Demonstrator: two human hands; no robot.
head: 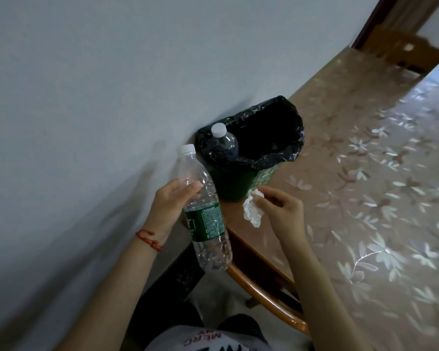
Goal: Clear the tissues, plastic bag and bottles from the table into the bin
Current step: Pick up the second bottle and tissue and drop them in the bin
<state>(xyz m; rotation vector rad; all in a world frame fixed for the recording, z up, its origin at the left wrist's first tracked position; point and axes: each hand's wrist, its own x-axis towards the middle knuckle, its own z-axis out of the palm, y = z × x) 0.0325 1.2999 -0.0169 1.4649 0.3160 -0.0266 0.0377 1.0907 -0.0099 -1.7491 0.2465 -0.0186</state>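
Observation:
My left hand (171,202) grips a clear plastic bottle (204,216) with a white cap and a green label, held upright and slightly tilted beside the table's corner. My right hand (279,206) pinches a crumpled white tissue (252,208) just in front of the bin. The green bin (241,179), lined with a black bag (293,138), stands on the table against the wall. A second clear bottle (224,141) with a white cap leans inside the bin at its left side.
The table (365,198) carries a brown cloth with pale flowers and has a curved wooden edge near me. A grey wall (86,97) runs along the left. A wooden chair (403,49) stands at the far end.

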